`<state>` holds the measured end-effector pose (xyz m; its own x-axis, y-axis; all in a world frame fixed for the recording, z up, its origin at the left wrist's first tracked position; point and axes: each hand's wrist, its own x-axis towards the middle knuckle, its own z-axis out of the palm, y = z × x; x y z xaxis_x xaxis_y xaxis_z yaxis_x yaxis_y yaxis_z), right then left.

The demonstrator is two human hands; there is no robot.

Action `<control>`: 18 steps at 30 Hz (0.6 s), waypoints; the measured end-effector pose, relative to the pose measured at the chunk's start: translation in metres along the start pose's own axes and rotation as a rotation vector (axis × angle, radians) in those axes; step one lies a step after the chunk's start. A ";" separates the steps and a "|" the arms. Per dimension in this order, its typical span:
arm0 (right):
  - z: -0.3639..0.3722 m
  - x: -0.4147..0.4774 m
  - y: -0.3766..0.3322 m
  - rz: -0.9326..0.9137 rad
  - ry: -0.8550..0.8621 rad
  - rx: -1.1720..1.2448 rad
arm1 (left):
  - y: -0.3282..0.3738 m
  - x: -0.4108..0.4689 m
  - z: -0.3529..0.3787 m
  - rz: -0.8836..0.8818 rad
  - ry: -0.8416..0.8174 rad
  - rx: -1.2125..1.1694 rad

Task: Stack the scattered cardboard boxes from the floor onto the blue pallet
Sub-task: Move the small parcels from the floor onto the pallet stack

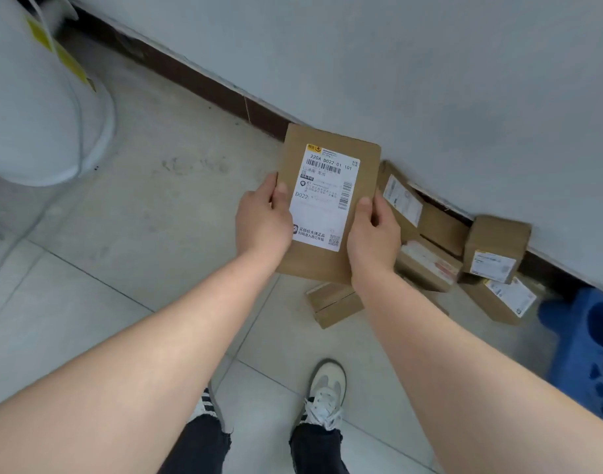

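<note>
As left hand and right hand grip box, others lie.

A white rounded appliance stands on the tiled floor.

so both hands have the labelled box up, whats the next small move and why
Probably swing the labelled box to the right, toward the blue pallet. The left hand and right hand already grip its two long edges and it looks lifted. The pallet sits at the right edge of view, just past the other boxes lying along the wall.
</note>
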<state>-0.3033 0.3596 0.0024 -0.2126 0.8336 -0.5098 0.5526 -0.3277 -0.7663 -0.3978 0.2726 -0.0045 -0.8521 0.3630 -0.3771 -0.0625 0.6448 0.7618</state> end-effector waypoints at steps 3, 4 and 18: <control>-0.044 -0.011 -0.027 -0.029 -0.003 0.021 | 0.044 -0.031 -0.001 0.042 0.009 -0.097; -0.057 -0.014 -0.034 -0.038 0.006 0.030 | 0.059 -0.042 -0.001 0.062 0.006 -0.117; -0.237 -0.108 -0.062 -0.209 0.220 0.079 | 0.163 -0.187 0.021 0.211 -0.151 -0.235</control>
<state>-0.1238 0.3954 0.1972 -0.1305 0.9600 -0.2478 0.4495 -0.1655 -0.8778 -0.2377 0.3236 0.1791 -0.7736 0.5783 -0.2589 -0.0264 0.3789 0.9251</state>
